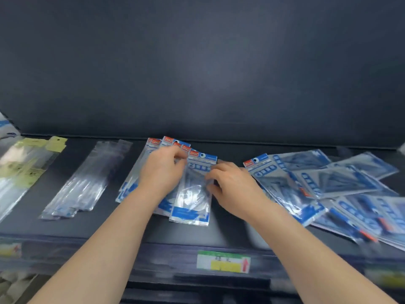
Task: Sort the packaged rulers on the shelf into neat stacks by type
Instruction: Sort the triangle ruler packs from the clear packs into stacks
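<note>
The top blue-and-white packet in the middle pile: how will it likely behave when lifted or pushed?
Probably slippery: the top packet has glossy film, and the heap of similar packets lies sprawled. Likely light and fairly stiff: the left hand and right hand hold its edges without visible sag.

The bare left hand (163, 170) and bare right hand (232, 187) join forearms that look uncovered, though blur hides fine detail.

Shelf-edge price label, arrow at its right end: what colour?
Red: the arrow on the price label points up. Head view shows it.
</note>
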